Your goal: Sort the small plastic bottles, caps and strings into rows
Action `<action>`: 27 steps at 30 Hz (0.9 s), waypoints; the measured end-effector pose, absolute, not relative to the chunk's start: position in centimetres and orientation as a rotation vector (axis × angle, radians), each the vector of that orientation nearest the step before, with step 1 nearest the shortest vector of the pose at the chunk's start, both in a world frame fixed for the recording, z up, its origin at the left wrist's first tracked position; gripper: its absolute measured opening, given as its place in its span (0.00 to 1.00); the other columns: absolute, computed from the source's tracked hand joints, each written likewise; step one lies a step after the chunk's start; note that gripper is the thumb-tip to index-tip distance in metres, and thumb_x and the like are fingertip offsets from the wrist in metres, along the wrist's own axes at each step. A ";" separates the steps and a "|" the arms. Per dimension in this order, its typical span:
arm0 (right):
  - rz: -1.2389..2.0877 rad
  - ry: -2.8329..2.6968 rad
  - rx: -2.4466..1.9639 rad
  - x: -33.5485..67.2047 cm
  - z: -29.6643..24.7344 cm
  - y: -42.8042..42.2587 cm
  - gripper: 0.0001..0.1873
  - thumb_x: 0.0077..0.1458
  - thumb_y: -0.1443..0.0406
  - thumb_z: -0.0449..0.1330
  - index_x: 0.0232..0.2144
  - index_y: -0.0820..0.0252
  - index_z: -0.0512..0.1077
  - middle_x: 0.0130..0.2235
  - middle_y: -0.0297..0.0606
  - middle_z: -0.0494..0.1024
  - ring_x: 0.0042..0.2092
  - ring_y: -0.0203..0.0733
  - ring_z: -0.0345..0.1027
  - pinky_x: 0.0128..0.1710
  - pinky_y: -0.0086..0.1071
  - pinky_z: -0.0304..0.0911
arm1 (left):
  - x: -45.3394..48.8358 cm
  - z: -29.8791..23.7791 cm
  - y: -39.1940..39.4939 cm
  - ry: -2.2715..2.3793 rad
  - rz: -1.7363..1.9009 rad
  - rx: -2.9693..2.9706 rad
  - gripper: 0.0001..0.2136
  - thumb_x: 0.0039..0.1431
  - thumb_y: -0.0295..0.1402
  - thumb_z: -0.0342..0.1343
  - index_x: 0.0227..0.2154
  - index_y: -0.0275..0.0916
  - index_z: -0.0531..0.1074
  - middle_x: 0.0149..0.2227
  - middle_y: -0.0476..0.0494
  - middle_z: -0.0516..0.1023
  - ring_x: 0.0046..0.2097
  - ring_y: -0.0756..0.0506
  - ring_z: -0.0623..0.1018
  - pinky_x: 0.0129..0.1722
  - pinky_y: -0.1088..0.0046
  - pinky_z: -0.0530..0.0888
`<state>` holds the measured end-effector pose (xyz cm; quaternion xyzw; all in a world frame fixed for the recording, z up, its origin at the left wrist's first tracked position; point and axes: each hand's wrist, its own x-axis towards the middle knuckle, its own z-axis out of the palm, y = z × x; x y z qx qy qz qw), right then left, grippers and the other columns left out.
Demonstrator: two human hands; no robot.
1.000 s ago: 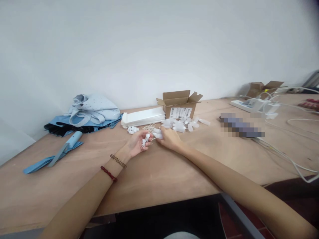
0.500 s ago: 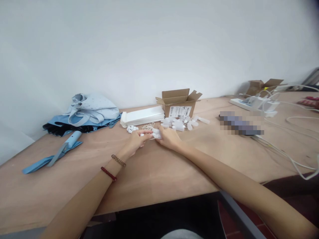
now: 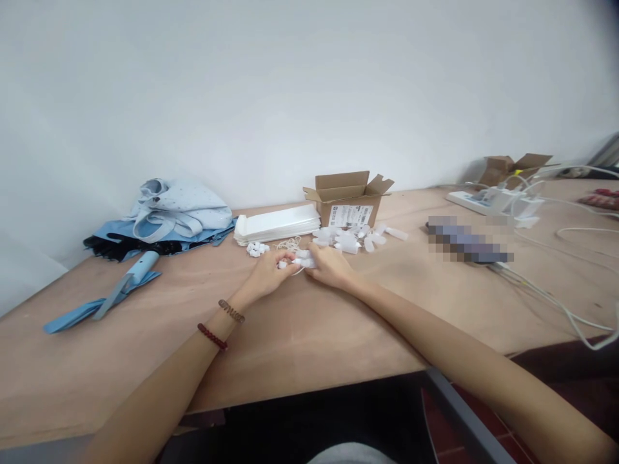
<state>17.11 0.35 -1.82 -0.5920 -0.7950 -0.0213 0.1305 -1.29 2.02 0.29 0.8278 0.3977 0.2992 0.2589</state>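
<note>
My right hand (image 3: 333, 267) is closed around small white plastic bottles (image 3: 305, 259), whose nozzle ends point left. Just left of them, my left hand (image 3: 271, 274) is curled in a pinch, with a small white cap (image 3: 282, 264) between thumb and fingers. A thin loop of string (image 3: 298, 270) shows under the held bottles. Beyond my left hand lie a little pile of white caps (image 3: 257, 249) and a tangle of cream strings (image 3: 289, 243). Several more translucent bottles (image 3: 349, 242) are heaped beyond my right hand.
Behind the bottles stand an open cardboard box (image 3: 345, 209) and a stack of long white paper sleeves (image 3: 278, 222). A folded blue umbrella (image 3: 142, 267) and a pale cloth bag (image 3: 188, 206) lie left. A blurred-out device (image 3: 467, 240), cables and a power strip (image 3: 471, 202) occupy the right.
My left hand's fingers have curled in and its thumb has moved toward the bottle tips; a white cap now shows between them. My right hand keeps its hold almost unmoved.
</note>
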 end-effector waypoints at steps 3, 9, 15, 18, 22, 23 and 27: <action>-0.083 -2.333 -1.680 17.1 -1.9 0.4 0.15 0.55 0.62 0.52 0.44 0.64 0.62 0.42 0.48 0.76 0.41 0.50 0.71 0.34 0.33 0.59 | -1.3 0.1 2.1 1.070 0.822 2.249 0.09 0.51 0.38 0.56 0.30 0.37 0.75 0.25 0.50 0.72 0.28 0.49 0.65 0.28 0.76 0.59; -0.104 -2.381 -1.665 16.9 -1.9 0.3 0.15 0.53 0.64 0.53 0.44 0.65 0.62 0.42 0.49 0.75 0.41 0.49 0.70 0.36 0.33 0.59 | -1.1 -1.4 2.5 1.114 0.760 1.954 0.16 0.52 0.44 0.54 0.19 0.36 0.71 0.16 0.53 0.58 0.20 0.53 0.57 0.21 0.77 0.52; -0.106 -2.356 -1.640 17.0 -2.0 0.4 0.15 0.54 0.63 0.52 0.43 0.65 0.62 0.41 0.49 0.76 0.40 0.49 0.71 0.35 0.33 0.59 | -1.3 -0.9 2.6 1.155 0.702 1.863 0.17 0.49 0.48 0.57 0.25 0.36 0.73 0.16 0.54 0.60 0.18 0.54 0.58 0.18 0.78 0.52; -0.104 -2.352 -1.637 17.0 -2.0 0.5 0.17 0.54 0.63 0.53 0.45 0.65 0.62 0.42 0.49 0.75 0.42 0.49 0.70 0.36 0.33 0.59 | -1.3 -0.2 2.4 1.145 0.782 2.018 0.13 0.48 0.43 0.59 0.26 0.37 0.74 0.19 0.52 0.67 0.22 0.52 0.63 0.21 0.78 0.56; -0.091 -2.375 -1.660 16.9 -1.8 0.4 0.18 0.53 0.63 0.54 0.46 0.65 0.61 0.43 0.50 0.75 0.42 0.49 0.70 0.37 0.33 0.60 | -0.9 -0.4 2.3 1.161 0.740 1.967 0.17 0.54 0.44 0.52 0.17 0.37 0.69 0.15 0.53 0.59 0.19 0.52 0.58 0.19 0.76 0.53; -0.088 -2.377 -1.668 16.9 -1.8 0.4 0.18 0.54 0.63 0.53 0.46 0.65 0.61 0.43 0.50 0.75 0.41 0.49 0.70 0.37 0.33 0.60 | -0.9 -0.5 2.4 1.169 0.727 1.949 0.19 0.55 0.45 0.50 0.16 0.37 0.67 0.14 0.53 0.57 0.19 0.52 0.57 0.19 0.76 0.52; -0.083 -2.359 -1.693 16.9 -1.7 0.4 0.17 0.54 0.62 0.53 0.45 0.65 0.62 0.42 0.50 0.75 0.42 0.49 0.70 0.36 0.33 0.60 | -1.2 -0.2 2.5 1.188 0.693 1.963 0.15 0.52 0.45 0.54 0.25 0.37 0.72 0.14 0.55 0.58 0.18 0.53 0.57 0.18 0.76 0.51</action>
